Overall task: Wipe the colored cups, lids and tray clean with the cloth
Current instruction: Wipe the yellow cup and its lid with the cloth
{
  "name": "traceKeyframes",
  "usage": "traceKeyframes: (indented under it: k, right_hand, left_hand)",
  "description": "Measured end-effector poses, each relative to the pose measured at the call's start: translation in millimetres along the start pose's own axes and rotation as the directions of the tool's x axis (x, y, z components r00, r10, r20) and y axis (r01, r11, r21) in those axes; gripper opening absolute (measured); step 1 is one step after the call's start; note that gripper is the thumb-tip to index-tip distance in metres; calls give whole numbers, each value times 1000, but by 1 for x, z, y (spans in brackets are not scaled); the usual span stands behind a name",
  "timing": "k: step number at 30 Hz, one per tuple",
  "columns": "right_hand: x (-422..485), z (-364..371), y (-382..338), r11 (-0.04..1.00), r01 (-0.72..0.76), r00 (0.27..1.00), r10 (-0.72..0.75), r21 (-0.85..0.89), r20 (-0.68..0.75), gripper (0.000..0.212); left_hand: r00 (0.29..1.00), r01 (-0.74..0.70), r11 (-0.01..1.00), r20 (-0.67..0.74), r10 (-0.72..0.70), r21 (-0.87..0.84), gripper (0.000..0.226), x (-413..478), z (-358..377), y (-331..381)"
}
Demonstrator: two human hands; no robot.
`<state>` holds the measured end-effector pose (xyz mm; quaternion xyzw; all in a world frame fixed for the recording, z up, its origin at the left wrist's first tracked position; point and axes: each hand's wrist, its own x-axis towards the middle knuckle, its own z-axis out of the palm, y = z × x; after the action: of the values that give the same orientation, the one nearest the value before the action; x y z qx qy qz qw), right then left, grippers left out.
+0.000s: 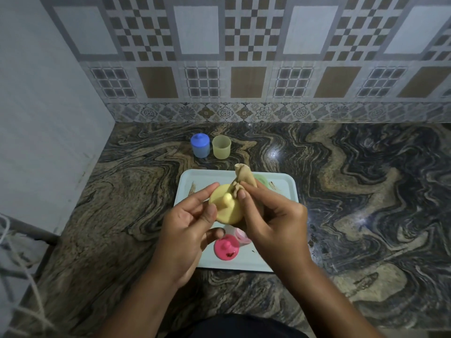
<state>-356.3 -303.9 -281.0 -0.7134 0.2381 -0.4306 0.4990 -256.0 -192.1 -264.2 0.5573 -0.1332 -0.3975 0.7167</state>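
Observation:
Above the pale tray (188,181), my left hand (188,223) holds a yellow lid (225,211) with a knob by its edge. My right hand (273,220) pinches a bunched tan cloth (244,179) against the lid's upper right rim. On the tray lies a pink lid (226,247) with a dark smear, and a pink cup (240,236) shows partly behind my right hand. A green cup (262,180) peeks out at the tray's far side. Brown smears mark the tray's left and right far corners.
A blue cup with its lid on (200,145) and an open yellow cup (221,147) stand on the marbled counter (353,191) behind the tray. A tiled wall rises at the back and a plain wall at the left. White cord hangs at the lower left.

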Motion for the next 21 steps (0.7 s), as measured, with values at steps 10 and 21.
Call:
traceKeyframes:
  k: [10,21]
  right_hand:
    - [11,5,15,960,-264,965,264,97,14,17]
    - [3,-3,11,955,-276,961,271,106,62,17]
  left_hand:
    - [994,-31,999,-105,27,-42,51,-6,15,-14]
    - [994,99,993,57,-95,-70,38,5,-8,-2]
